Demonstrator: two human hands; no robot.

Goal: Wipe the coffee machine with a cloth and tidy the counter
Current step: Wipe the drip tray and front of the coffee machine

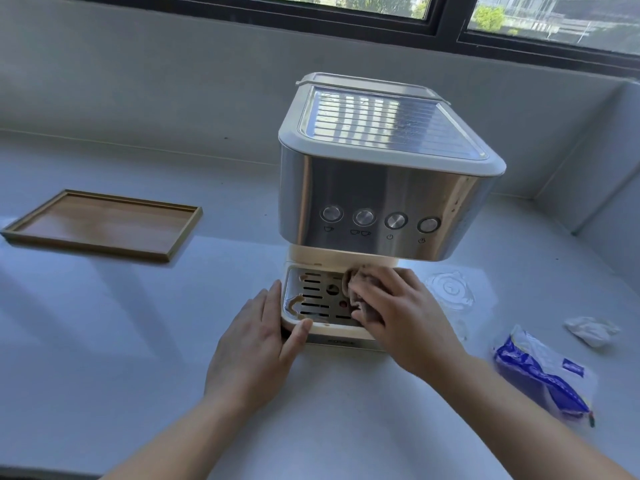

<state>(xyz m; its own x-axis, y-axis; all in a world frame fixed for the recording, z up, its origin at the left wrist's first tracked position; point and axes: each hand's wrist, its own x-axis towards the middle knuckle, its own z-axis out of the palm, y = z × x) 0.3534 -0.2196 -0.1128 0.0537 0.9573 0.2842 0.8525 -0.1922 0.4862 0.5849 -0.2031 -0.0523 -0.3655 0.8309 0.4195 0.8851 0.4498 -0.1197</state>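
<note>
A steel and cream coffee machine (381, 188) stands on the white counter (104, 341) under the window. Its slotted drip tray (311, 292) at the front carries brown coffee stains along the left side. My right hand (405, 313) presses a crumpled brownish cloth (360, 282) onto the right half of the drip tray. My left hand (256, 344) lies flat against the tray's left front corner, thumb on the rim, holding the base steady.
An empty wooden tray (104, 225) lies at the left. Right of the machine are a clear plastic lid (450, 289), a crumpled white tissue (592, 330) and a blue and white plastic wrapper (540, 372). A wall corner closes the counter at the right.
</note>
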